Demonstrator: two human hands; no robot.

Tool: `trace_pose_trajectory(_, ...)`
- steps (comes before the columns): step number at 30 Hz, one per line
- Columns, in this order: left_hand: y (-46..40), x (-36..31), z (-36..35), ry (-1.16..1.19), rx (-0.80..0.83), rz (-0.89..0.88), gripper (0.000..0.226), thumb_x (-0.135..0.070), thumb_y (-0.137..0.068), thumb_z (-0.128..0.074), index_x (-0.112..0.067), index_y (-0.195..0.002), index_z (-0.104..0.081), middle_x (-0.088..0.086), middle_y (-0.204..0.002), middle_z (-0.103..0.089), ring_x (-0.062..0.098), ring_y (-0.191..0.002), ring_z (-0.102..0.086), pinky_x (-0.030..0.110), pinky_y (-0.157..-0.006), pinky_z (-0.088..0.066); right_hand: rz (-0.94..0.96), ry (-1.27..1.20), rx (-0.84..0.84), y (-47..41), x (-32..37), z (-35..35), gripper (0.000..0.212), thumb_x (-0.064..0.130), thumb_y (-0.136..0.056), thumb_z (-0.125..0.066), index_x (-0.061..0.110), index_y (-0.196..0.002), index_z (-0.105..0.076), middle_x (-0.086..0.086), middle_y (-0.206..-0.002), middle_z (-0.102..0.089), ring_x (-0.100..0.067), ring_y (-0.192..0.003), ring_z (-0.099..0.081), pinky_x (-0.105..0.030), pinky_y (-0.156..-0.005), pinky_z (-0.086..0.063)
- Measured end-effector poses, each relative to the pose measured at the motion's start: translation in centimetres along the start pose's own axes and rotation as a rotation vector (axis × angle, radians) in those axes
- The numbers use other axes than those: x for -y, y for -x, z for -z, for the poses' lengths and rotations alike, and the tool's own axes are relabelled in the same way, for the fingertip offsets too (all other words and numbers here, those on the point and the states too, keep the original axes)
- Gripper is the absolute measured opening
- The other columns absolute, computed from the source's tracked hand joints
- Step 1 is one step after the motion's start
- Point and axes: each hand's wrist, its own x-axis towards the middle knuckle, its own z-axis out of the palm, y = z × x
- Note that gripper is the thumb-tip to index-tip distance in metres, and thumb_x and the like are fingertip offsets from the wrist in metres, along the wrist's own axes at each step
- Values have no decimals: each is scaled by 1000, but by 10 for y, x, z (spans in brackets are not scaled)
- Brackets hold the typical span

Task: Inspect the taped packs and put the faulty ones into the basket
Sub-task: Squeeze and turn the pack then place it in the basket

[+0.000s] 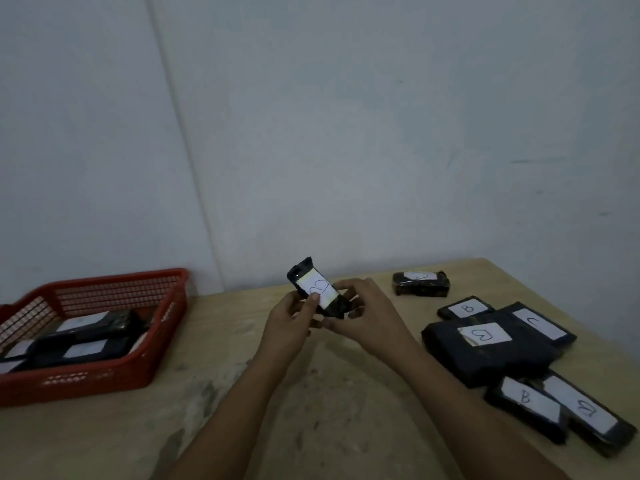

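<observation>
A small black taped pack (313, 278) with a white label marked with a letter is held up above the middle of the table. My left hand (294, 323) grips its lower left side, thumb on the label. My right hand (367, 315) holds its lower right end with curled fingers. The red plastic basket (114, 375) stands at the left and holds several black packs with white labels. To the right, several more black labelled packs (485, 336) lie on the table, some marked B, one marked C.
A lone pack (420, 283) lies near the back edge by the wall. The wooden table (311, 410) is scuffed. A pale wall stands close behind. The table's right edge runs just past the pile of packs.
</observation>
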Motion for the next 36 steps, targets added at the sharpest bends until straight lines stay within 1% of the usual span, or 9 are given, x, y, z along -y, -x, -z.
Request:
trace_pose_trajectory(2, 11, 5, 28, 9, 20, 40, 26, -34, -113, -55, -23, -130, -72, -4, -109, -82, 12, -86, -79, 30, -77, -58, -93, -141, 69, 9, 12, -24, 36, 31, -85, -87, 41, -115, -68, 6, -113, -68, -13, -92, -73, -31, -83, -62)
trace_pose_trajectory(4, 22, 9, 52, 22, 47, 60, 27, -34, -115, -51, -30, -132, -72, -7, -113, -82, 13, -97, -80, 31, -84, -61, -192, -316, 139, 14, 21, -43, 26, 21, -92, -81, 30, -113, -69, -4, -106, -76, -24, -90, -78, -42, -85, -66)
trace_pose_trajectory(6, 34, 12, 68, 65, 62, 53, 27, -35, -114, -53, -34, -132, -72, -8, -117, -82, 12, -104, -80, 29, -87, -64, -273, -415, 202, 16, 26, -59, 26, 14, -94, -81, 18, -117, -68, -12, -99, -80, -28, -89, -80, -41, -84, -67)
trace_pose_trajectory(10, 45, 21, 83, 65, 7, 18, 24, -33, -110, -60, -31, -126, -78, -10, -116, -83, 6, -103, -78, 18, -80, -60, -325, -356, 188, 20, 20, -90, 23, 22, -92, -83, 17, -114, -78, -3, -96, -83, -23, -88, -81, -47, -89, -65)
trace_pose_trajectory(17, 30, 38, 83, 49, -2, 18, 23, -15, -102, -75, -19, -123, -80, -13, -109, -83, 4, -101, -78, 14, -81, -58, -218, -344, 19, 16, 10, -98, 16, 20, -96, -80, 18, -112, -82, 6, -98, -82, -11, -90, -78, -20, -75, -58)
trace_pose_trajectory(27, 28, 43, 78, 214, -26, 90, 20, -8, -96, -79, -10, -116, -83, 5, -104, -85, 22, -101, -82, 37, -94, -65, -253, -365, -65, 15, 2, -105, 2, 15, -94, -81, 15, -93, -81, -3, -85, -80, -22, -81, -78, -32, -72, -63)
trace_pose_trajectory(30, 30, 41, 76, 227, -55, 66, 25, -12, -93, -82, -12, -119, -82, 2, -105, -85, 20, -100, -82, 34, -90, -66, -249, -356, -74, 15, 3, -105, 3, 14, -95, -81, 14, -91, -80, -3, -83, -80, -22, -79, -78, -29, -69, -62)
trace_pose_trajectory(34, 27, 44, 77, 212, -107, 38, 17, -12, -93, -83, -10, -110, -84, 3, -100, -85, 20, -96, -83, 34, -88, -67, -240, -335, -74, 16, 2, -106, 4, 15, -93, -82, 15, -89, -79, -4, -81, -78, -27, -79, -76, -38, -71, -64)
trace_pose_trajectory(36, 27, 46, 78, 231, -111, 42, 16, -10, -93, -82, -8, -108, -84, 6, -99, -85, 23, -96, -83, 36, -88, -67, -223, -356, -91, 17, 3, -105, 2, 16, -93, -82, 15, -92, -79, -3, -83, -78, -24, -80, -77, -34, -72, -64)
